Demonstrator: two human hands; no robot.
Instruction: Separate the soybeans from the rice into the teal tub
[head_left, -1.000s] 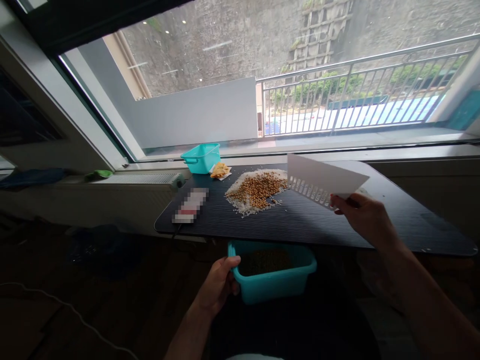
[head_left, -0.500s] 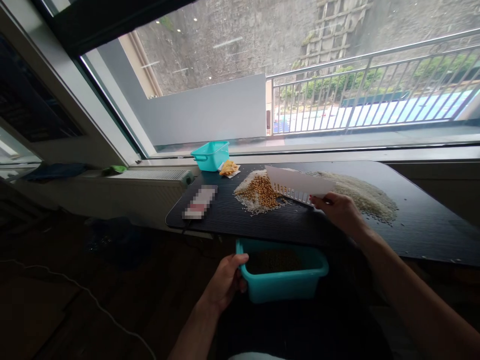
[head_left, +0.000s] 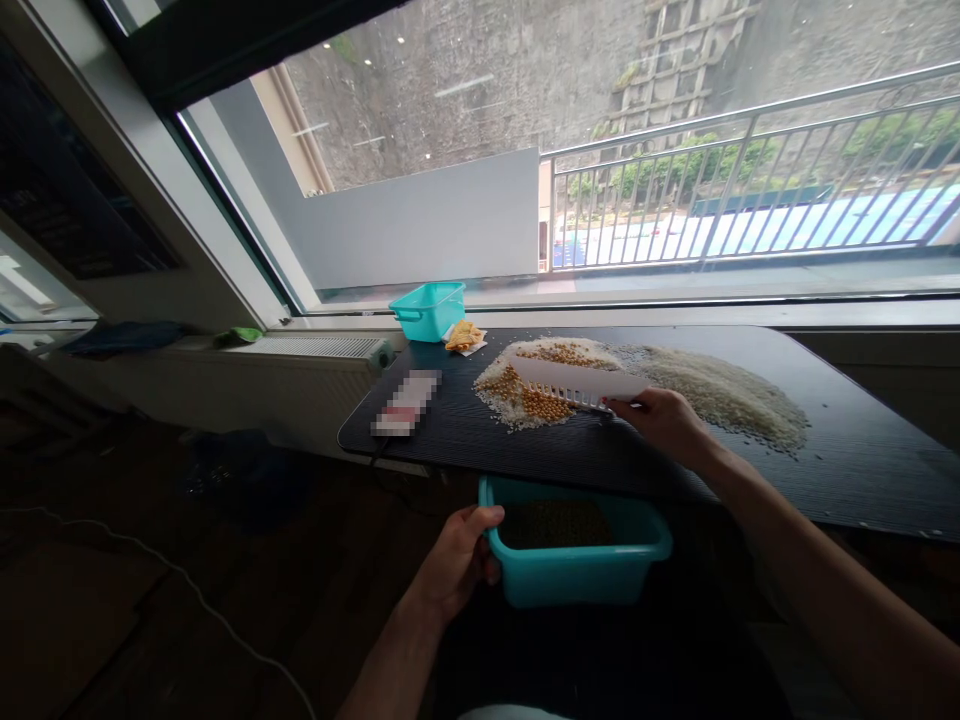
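My left hand [head_left: 459, 560] grips the left rim of a turquoise plastic bin [head_left: 577, 580], held below the table's front edge. Dark, small grains [head_left: 559, 522] lie in the bin; their kind is hard to make out. With fingers closed, my right hand [head_left: 664, 420] holds one end of a white comb-like scraper [head_left: 577, 378], its slotted teeth pointing down. The teeth touch a heap of yellow soybeans [head_left: 547, 405] mixed with white rice [head_left: 491, 385]. Behind the scraper more beans show on the rice. Right of my right hand spreads a pile of pale rice [head_left: 720, 390].
A black table [head_left: 450, 440] stands against the window. At its far left are a second turquoise bin [head_left: 429, 312], yellowish food on paper [head_left: 465, 338] and a blurred-out flat object [head_left: 407, 402]. A radiator [head_left: 315, 365] runs to the left; a white cable [head_left: 172, 575] lies on the floor.
The scraper has moved left and down over the heap, its blade now lower and flatter. More beans show behind it. My left hand still holds the bin, and the view has shifted slightly.
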